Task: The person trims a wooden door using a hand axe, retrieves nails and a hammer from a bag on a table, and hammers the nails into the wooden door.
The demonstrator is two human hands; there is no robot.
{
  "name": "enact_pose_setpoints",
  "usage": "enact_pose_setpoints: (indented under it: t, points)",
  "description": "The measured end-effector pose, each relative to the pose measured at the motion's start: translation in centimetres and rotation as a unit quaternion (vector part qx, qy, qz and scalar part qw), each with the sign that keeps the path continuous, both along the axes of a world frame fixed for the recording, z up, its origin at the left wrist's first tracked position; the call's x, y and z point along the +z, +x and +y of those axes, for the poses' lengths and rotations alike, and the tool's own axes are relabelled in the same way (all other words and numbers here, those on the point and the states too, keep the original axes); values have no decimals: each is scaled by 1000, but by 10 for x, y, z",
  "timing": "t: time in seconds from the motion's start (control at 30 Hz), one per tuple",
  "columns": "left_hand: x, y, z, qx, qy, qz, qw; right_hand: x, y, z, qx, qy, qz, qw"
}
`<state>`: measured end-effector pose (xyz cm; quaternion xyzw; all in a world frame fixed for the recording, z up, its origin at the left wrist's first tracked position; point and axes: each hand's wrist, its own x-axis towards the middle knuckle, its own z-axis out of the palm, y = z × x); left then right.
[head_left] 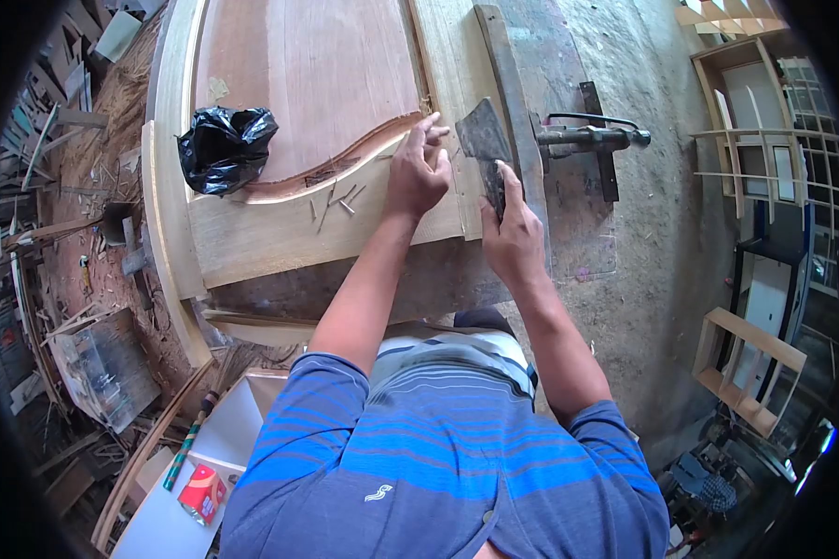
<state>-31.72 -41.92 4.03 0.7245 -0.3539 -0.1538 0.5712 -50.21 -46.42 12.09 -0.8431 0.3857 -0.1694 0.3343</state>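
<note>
A wooden door panel with a curved inner edge lies on the workbench. My left hand is over the panel where the curve meets the upright frame piece, its fingers bent close together; whatever they hold is too small to make out. In my right hand is the dark handle of a broad flat metal blade, with the index finger stretched along it. Several thin nails or pegs lie on the panel to the left of my left hand. An open black plastic bag rests at the panel's left.
A long wooden bar lies along the panel's right side, beside a metal vise. Wood frames stand at the far right. Scraps and shavings cover the floor at left, near a white box holding a red packet.
</note>
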Motion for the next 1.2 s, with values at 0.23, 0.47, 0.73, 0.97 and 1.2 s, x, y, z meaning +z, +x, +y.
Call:
enact_pose_setpoints:
  t: [0.23,0.47,0.73,0.97,1.2]
  points:
    - [-13,4,-2,34,-3,-97,995,-21,2,2,15,7,107,994]
    - [-12,0,-1,45,-29,-92,994,-11,2,14,-11,-48,-74,996]
    - [-9,3,-2,43,-25,-103,993,-9,5,1,-18,37,18,999]
    - [-9,1,-2,41,-37,-94,994,-18,1,2,7,33,173,984]
    - [-12,3,-2,38,-38,-83,995,-21,-4,10,-19,-38,5,999]
